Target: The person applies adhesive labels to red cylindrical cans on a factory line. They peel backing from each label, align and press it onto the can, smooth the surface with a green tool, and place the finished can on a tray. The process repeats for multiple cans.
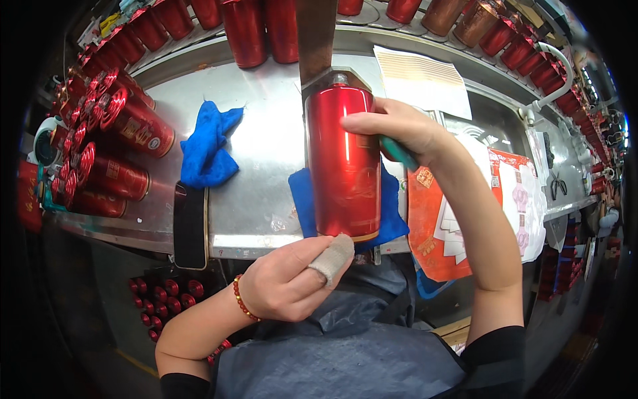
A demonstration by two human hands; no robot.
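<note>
A glossy red bottle (345, 159) with a bare metallic neck lies before me, its neck pointing away and its gold-rimmed base toward me. My right hand (399, 130) grips its upper right side, thumb on top and the other fingers hidden. Tucked into the same hand is a green-handled tool (399, 152), whose working end I cannot see. My left hand (292, 276) is closed at the base rim, thumb and forefinger touching the edge, with a beige finger sleeve (334, 259) on one finger. Beneath the bottle spreads a blue cloth (393, 216).
Many red bottles (133, 130) crowd the left, with more along the back shelf (412, 33). A crumpled blue cloth (211, 149) lies on the metal bench (259, 133). Orange-and-white label sheets (432, 199) lie at the right. A brown post (315, 40) rises behind the bottle.
</note>
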